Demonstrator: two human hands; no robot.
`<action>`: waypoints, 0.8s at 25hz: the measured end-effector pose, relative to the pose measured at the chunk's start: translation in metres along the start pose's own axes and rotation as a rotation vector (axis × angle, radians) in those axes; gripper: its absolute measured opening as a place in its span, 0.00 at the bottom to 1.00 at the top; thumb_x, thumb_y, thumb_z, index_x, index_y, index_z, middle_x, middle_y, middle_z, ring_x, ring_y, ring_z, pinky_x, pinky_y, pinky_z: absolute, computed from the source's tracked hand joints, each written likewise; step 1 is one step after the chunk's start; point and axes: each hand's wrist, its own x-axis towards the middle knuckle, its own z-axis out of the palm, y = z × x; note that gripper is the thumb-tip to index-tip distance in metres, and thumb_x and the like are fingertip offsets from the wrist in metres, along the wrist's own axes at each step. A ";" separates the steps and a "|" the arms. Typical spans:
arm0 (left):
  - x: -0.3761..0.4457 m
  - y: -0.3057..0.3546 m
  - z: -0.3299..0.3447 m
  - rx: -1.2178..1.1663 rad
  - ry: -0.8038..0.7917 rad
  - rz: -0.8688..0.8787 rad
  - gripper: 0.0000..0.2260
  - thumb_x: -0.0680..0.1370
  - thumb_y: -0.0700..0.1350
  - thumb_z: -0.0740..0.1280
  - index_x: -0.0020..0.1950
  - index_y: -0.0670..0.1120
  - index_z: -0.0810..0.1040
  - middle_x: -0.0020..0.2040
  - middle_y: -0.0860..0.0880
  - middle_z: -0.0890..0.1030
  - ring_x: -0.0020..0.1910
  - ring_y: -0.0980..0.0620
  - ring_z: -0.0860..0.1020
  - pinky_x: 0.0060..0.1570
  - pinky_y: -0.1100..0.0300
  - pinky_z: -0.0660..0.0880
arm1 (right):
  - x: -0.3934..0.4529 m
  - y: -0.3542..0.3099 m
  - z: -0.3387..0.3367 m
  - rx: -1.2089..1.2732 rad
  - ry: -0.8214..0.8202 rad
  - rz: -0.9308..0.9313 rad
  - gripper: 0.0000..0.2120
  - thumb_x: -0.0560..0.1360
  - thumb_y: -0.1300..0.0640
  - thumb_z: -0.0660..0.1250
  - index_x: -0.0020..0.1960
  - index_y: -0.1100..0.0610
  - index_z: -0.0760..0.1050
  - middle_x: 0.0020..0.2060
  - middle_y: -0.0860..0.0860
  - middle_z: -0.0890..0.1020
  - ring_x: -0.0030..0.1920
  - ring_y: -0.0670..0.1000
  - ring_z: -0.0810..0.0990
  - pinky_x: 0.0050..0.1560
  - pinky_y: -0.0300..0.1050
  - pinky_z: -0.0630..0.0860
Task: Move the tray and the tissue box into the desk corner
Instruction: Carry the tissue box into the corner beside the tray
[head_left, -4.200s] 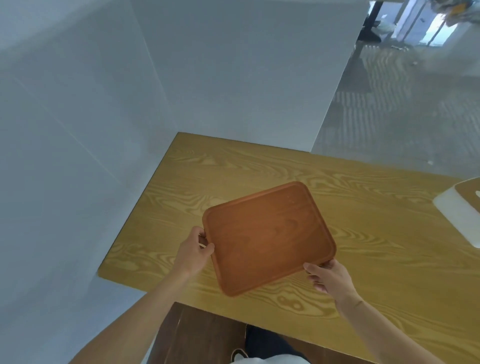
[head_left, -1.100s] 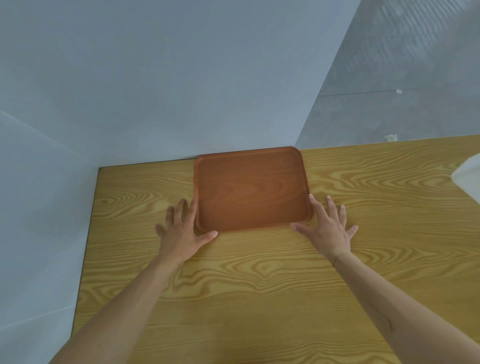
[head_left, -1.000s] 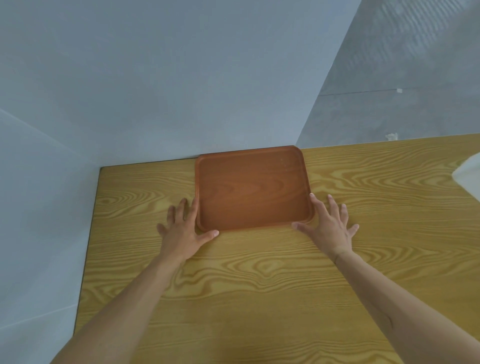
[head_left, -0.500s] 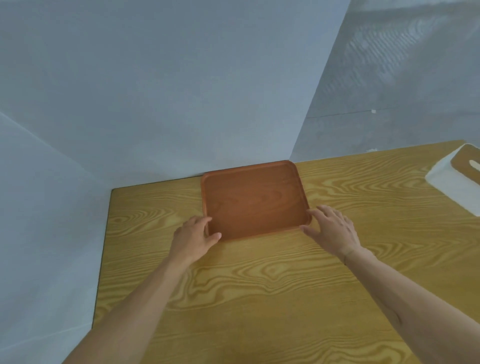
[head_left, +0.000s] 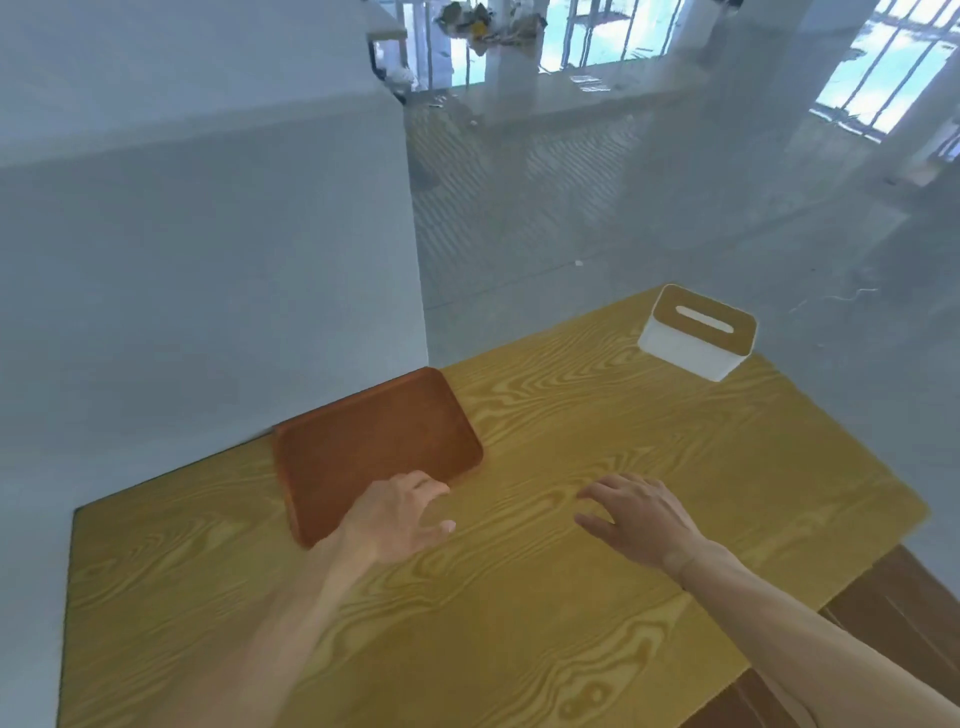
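A brown wooden tray (head_left: 363, 447) lies flat on the desk with its far edge against the white partition. My left hand (head_left: 397, 517) hovers over the tray's near right corner, fingers apart, holding nothing. My right hand (head_left: 631, 517) is open above the bare desk, well to the right of the tray. A white tissue box (head_left: 696, 332) with a wooden lid and a slot stands at the desk's far right corner, far from both hands.
The yellow wood-grain desk (head_left: 519, 597) meets white partition walls (head_left: 208, 286) at the back and left. Its right edge drops to a brown floor (head_left: 893, 597). Grey carpet and windows lie beyond the desk.
Both hands have come off the tray's sides and shifted right. The view has swung right, bringing the whole tissue box into sight. The tray stays against the partition.
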 end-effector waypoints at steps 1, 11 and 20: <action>0.007 0.019 -0.001 0.052 0.018 0.043 0.27 0.78 0.65 0.57 0.72 0.51 0.70 0.69 0.50 0.73 0.64 0.50 0.73 0.62 0.51 0.72 | -0.014 0.015 -0.002 -0.005 0.007 0.014 0.21 0.80 0.36 0.55 0.68 0.44 0.73 0.66 0.43 0.77 0.66 0.49 0.73 0.65 0.49 0.69; 0.057 0.249 0.013 0.296 -0.008 0.171 0.26 0.80 0.62 0.57 0.74 0.51 0.67 0.74 0.49 0.69 0.70 0.48 0.69 0.68 0.52 0.61 | -0.178 0.196 -0.012 -0.010 0.089 0.160 0.21 0.81 0.37 0.55 0.68 0.45 0.74 0.64 0.44 0.79 0.66 0.49 0.73 0.65 0.49 0.68; 0.098 0.349 0.023 0.377 -0.077 0.220 0.28 0.78 0.66 0.56 0.73 0.54 0.67 0.74 0.49 0.69 0.71 0.47 0.67 0.71 0.49 0.59 | -0.251 0.280 -0.008 0.043 0.138 0.270 0.22 0.81 0.37 0.54 0.67 0.45 0.75 0.65 0.45 0.79 0.67 0.49 0.73 0.68 0.50 0.67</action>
